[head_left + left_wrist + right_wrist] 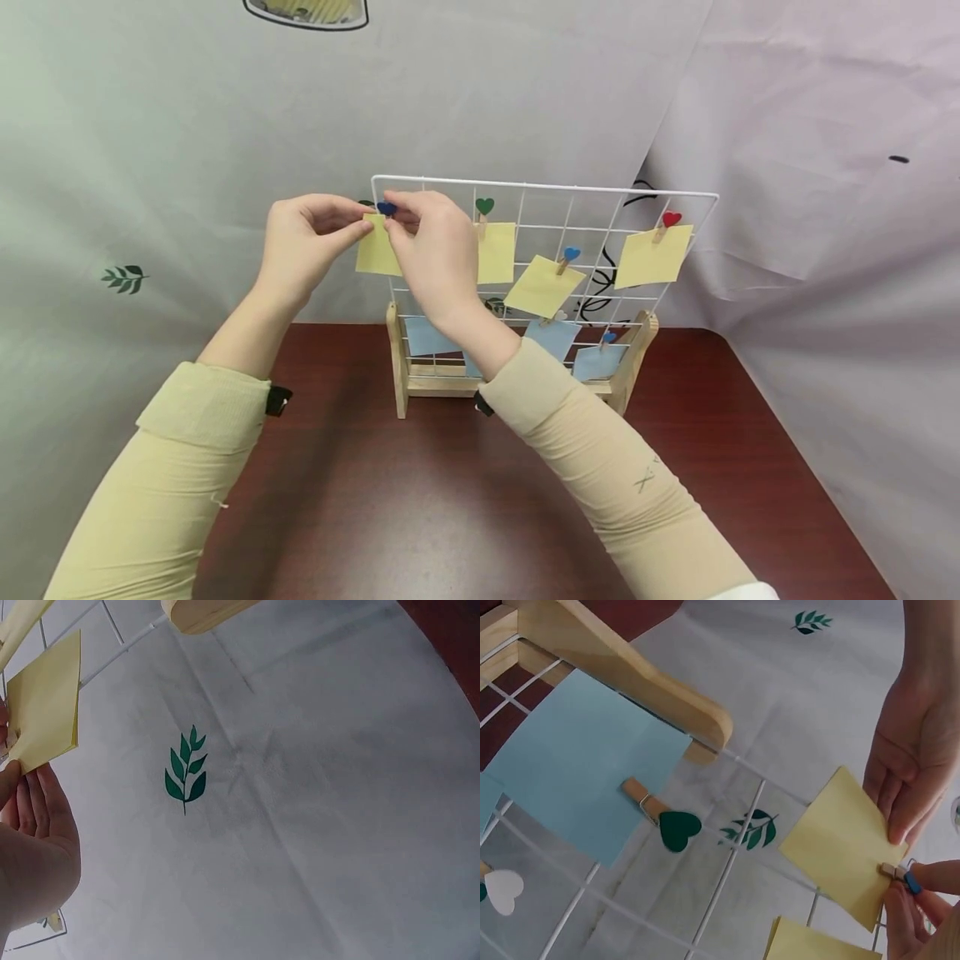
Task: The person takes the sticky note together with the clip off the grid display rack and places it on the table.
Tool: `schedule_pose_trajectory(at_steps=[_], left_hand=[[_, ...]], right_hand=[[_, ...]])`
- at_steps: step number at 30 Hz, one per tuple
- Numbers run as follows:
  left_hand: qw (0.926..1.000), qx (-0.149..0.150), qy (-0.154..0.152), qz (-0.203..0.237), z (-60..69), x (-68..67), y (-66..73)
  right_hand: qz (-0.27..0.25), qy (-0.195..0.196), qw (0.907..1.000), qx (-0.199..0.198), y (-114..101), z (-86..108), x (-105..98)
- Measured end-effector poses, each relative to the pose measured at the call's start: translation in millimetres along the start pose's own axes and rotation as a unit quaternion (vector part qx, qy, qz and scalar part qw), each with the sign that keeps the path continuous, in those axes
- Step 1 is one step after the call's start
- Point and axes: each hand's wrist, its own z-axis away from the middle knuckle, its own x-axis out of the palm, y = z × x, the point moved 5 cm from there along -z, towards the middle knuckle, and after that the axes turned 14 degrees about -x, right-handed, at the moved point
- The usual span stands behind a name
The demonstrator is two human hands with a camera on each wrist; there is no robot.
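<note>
At the upper left corner of a white wire grid (543, 185), both hands meet at a yellow paper note (844, 851). The left hand (296, 246) pinches the note's top corner between thumb and fingers, as the left wrist view also shows. The right hand (444, 258) pinches a small wooden clothespin (892, 871) with a dark blue heart (386, 208). In the right wrist view the clothespin's tip lies over the note's edge, beside the left fingertips. Whether it also clasps the grid wire cannot be seen.
More yellow notes (544, 286) hang on the grid by heart clothespins, including a green heart (484, 205) and a red heart (671, 218). Blue notes (589, 761) hang lower down. A wooden stand (397, 358) holds the grid on a dark red table (420, 500), before a pale printed cloth (187, 125).
</note>
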Motion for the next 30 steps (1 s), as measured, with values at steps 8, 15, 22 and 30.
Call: schedule_pose_trajectory(at_steps=[8, 15, 22, 30], left_hand=[[1.0, -0.002, -0.003, -0.001, 0.2, -0.1, -0.7], [0.9998, -0.01, -0.003, 0.019, 0.0, -0.4, -1.6], [0.9993, -0.013, -0.006, 0.035, -0.7, -0.3, -2.8], [0.9963, -0.023, -0.017, 0.081, -0.3, -0.4, -5.1]], right_hand=[[0.095, -0.039, 0.9946, -0.016, -2.2, -6.3, -2.4], [0.096, -0.039, 0.9946, -0.009, -2.0, -8.2, -2.1], [0.076, -0.029, 0.9967, -0.012, 1.5, -7.5, -2.8], [0.038, -0.032, 0.9986, -0.016, 6.6, -8.2, -3.6]])
